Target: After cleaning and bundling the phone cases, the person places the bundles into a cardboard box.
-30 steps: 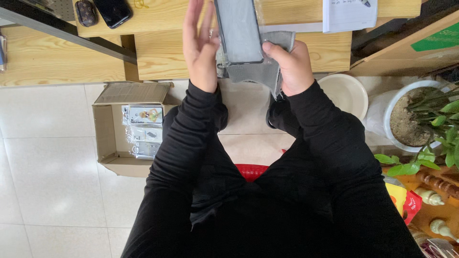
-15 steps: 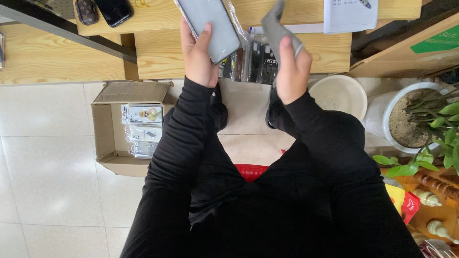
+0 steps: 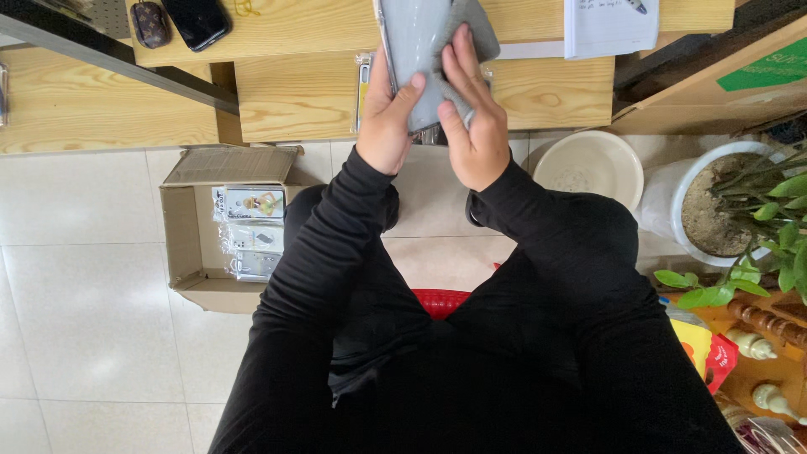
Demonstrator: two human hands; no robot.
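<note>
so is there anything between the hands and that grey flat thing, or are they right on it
Nothing visible stands between them. The left hand grips the grey flat item from its left edge, thumb across the front. The right hand presses a grey cloth-like piece against it, so under those fingers the cloth lies between.

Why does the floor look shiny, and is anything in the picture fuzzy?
Head view: soft, even daylight; the pale floor tiles carry a faint sheen, no hard shadows. The left hand and right hand on the grey case look sharp, without motion blur. The plant at the right edge is slightly soft, and edges bend a little.
</note>
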